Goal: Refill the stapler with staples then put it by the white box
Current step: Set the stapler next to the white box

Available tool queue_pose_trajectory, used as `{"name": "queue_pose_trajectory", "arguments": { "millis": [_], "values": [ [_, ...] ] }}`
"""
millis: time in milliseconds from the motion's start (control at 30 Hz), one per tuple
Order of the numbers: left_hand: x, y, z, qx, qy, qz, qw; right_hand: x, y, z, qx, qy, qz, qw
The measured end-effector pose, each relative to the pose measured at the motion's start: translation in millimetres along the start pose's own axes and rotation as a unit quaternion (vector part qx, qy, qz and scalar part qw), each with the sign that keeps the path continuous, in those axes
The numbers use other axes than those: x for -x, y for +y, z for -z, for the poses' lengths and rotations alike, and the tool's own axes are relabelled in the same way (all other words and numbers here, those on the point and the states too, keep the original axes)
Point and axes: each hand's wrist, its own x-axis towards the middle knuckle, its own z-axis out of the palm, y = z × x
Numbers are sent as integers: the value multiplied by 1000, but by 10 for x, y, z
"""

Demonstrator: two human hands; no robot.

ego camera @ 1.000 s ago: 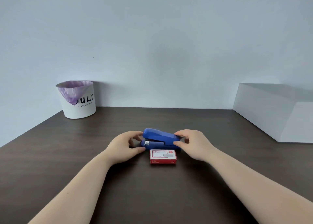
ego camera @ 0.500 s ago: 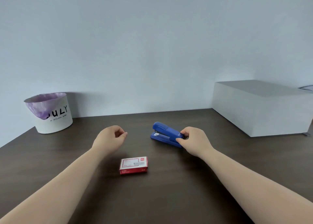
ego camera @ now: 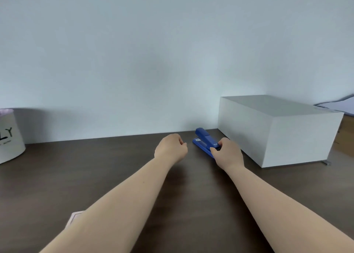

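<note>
- The blue plastic stapler (ego camera: 205, 140) lay on the dark brown wood-grain desk (ego camera: 95, 166), near the back edge by the pale wall (ego camera: 134, 61), its front end angled away toward the wall.
- The large white rectangular box (ego camera: 275, 132) stood on the desk just to the right of the stapler — close beside it, though whether the two touched could not be told.
- The right hand (ego camera: 228, 153) gripped the stapler's near end, its fingers (ego camera: 220, 143) and thumb closed around the rear of the blue body; the forearm reached in from the lower right.
- The left hand (ego camera: 170, 147) hovered just left of the stapler, apart from it, its fingers (ego camera: 180, 140) curled loosely inward into a soft fist and holding nothing that could be seen.
- A small corner of a pale pinkish box (ego camera: 73, 217) peeked out beside the left forearm at the lower left, well apart from the stapler — mostly hidden by the arm.
- At the far left edge stood a white round bin (ego camera: 9, 141) with black lettering and a pale purple liner at its rim, only partly in view.
- Behind the white box at the right edge, some pale sheets (ego camera: 341, 105) and a brown surface (ego camera: 344, 136) showed, too cut off to identify.
</note>
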Motion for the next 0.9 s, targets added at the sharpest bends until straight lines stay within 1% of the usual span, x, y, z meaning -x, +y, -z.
{"name": "queue_pose_trajectory", "arguments": {
  "millis": [200, 367, 500, 667, 733, 833, 900],
  "values": [
    [-321, 167, -399, -6, -16, 2, 1000, -373, 202, -2, 31, 21, -3, 999],
    [-475, 214, -622, -11, 2, 5, 1000, -601, 237, -56, 50, 43, -17, 998],
    [-561, 214, -691, -15, -2, 0, 1000, -719, 215, -54, 68, 62, 17, 996],
    [-574, 207, -710, -7, -12, -6, 1000, -884, 324, -195, 94, 88, 10, 992],
    [-564, 184, -727, -4, -12, -6, 1000, -860, 348, -222, 115, 80, 32, 990],
    [-548, 183, -731, -6, -17, -10, 1000, -821, 371, -239, 179, 43, 68, 981],
    [-549, 178, -737, 2, -18, -11, 1000, -799, 366, -229, 191, 20, 63, 979]
  ]
}}
